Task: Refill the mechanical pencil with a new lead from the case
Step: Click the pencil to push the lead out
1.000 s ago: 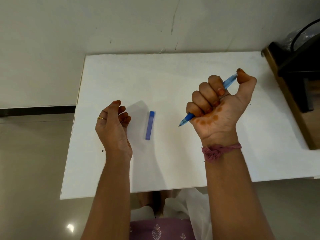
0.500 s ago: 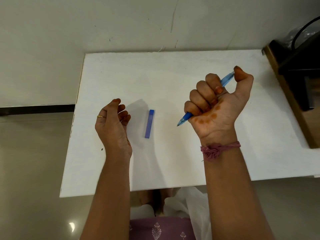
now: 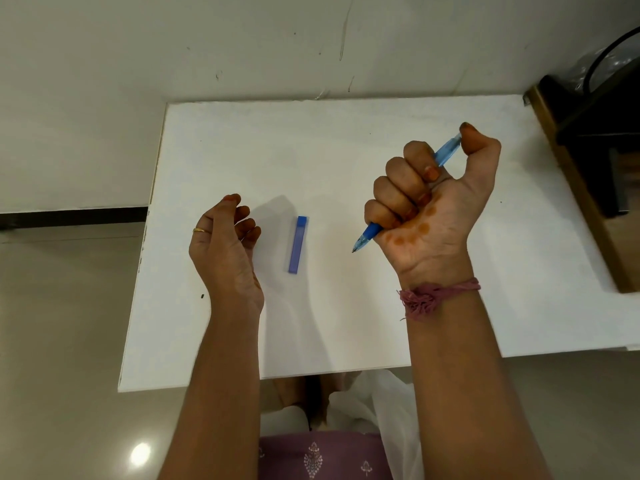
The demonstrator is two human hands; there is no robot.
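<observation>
lead case [image 3: 298, 244] closed on table [image 3: 346, 140] | right hand [image 3: 429, 209] grips pencil [image 3: 446, 152]

No lettering can be read anywhere; the slim blue plastic lead case [image 3: 297, 244] perhaps bears print, too small to tell.

Both forearms reach forward, hands raised. The right hand [image 3: 433, 202] is a closed fist, palm facing back, thumb pressed down on top; the left hand [image 3: 225, 244] hangs loosely curled, empty, a ring on one finger.
</observation>
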